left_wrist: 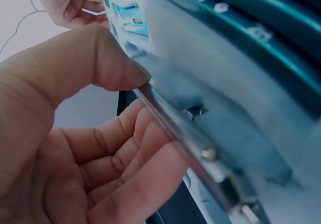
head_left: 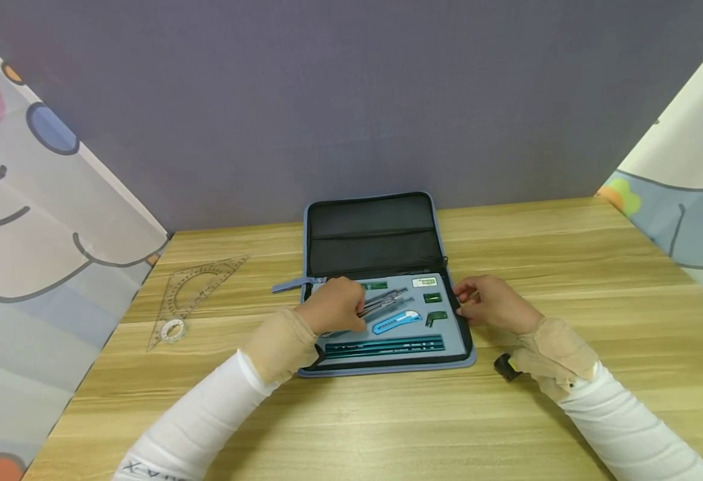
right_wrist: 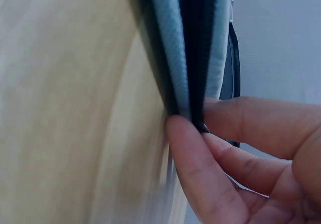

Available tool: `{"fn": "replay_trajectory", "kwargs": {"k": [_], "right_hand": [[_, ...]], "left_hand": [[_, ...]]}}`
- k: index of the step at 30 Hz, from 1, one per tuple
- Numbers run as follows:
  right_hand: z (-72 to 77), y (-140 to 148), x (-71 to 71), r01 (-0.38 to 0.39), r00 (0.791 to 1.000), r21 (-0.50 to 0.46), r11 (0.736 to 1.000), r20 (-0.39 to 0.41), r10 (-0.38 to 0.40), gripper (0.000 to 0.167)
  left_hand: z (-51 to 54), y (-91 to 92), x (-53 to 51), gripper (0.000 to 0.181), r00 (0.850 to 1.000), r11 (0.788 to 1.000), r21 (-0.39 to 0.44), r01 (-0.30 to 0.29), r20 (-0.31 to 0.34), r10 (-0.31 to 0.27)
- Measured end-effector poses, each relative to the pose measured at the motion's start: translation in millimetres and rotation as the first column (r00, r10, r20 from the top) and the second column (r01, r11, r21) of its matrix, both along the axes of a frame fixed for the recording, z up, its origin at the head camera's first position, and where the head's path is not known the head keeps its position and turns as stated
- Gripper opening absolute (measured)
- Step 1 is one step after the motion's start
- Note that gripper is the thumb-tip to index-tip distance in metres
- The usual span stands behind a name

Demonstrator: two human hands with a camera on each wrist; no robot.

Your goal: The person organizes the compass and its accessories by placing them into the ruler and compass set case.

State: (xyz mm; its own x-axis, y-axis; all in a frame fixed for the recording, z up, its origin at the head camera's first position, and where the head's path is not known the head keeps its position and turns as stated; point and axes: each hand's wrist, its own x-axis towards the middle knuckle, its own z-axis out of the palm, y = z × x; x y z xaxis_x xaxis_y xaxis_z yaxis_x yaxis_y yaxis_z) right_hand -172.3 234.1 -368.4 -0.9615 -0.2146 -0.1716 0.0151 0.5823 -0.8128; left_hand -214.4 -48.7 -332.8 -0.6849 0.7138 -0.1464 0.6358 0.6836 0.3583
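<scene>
An unzipped blue case (head_left: 387, 367) lies spread on the table, its black lid standing back. My left hand (head_left: 338, 306) is over the left part of its grey tray, and in the left wrist view that hand (left_wrist: 95, 128) pinches a metal compass (left_wrist: 175, 133) between thumb and fingers. The compass (head_left: 381, 304) slants above its recess. My right hand (head_left: 496, 304) holds the case's right edge; the right wrist view shows fingers (right_wrist: 200, 174) and thumb gripping the zippered rim (right_wrist: 175, 58). Beside the compass lie a blue cutter (head_left: 397, 323), dark green pencils (head_left: 387, 346) and a green sharpener (head_left: 432, 298).
On the wooden table (head_left: 399, 427), a clear set square (head_left: 192, 290) and a roll of white tape (head_left: 174, 331) lie at the left. A small black object (head_left: 506, 367) is by my right wrist. A grey-purple panel (head_left: 363, 100) rises behind the table.
</scene>
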Motion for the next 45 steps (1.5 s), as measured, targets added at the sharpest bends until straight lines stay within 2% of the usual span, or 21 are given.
{"fn": "replay_trajectory", "kwargs": {"k": [5, 12, 24, 31, 45], "right_hand": [[-0.6, 0.8, -0.8, -0.004, 1.0, 0.003, 1.0, -0.006, 0.004, 0.031], [-0.6, 1.5, -0.3, -0.013, 1.0, -0.002, 1.0, -0.01, 0.013, 0.032], [0.4, -0.2, 0.2, -0.002, 1.0, 0.019, 1.0, -0.006, 0.002, 0.031], [-0.3, -0.3, -0.2, 0.001, 1.0, 0.012, 1.0, -0.01, -0.001, 0.031], [-0.8, 0.0, -0.9, -0.002, 1.0, 0.016, 1.0, -0.008, 0.003, 0.032]], "left_hand": [[-2.3, 5.2, -1.0, 0.043, 1.0, 1.0, 0.004, -0.005, 0.005, 0.005], [-4.3, 9.7, -1.4, 0.052, 1.0, 1.0, 0.011, -0.018, 0.017, 0.018], [-7.0, 12.3, -2.7, 0.052, 0.999, 1.0, 0.009, -0.027, 0.018, 0.027], [-8.2, 14.3, -3.2, 0.049, 1.0, 1.0, -0.011, -0.013, -0.01, 0.013], [-7.0, 15.7, -2.2, 0.053, 1.0, 1.0, -0.024, -0.003, -0.014, 0.003]]}}
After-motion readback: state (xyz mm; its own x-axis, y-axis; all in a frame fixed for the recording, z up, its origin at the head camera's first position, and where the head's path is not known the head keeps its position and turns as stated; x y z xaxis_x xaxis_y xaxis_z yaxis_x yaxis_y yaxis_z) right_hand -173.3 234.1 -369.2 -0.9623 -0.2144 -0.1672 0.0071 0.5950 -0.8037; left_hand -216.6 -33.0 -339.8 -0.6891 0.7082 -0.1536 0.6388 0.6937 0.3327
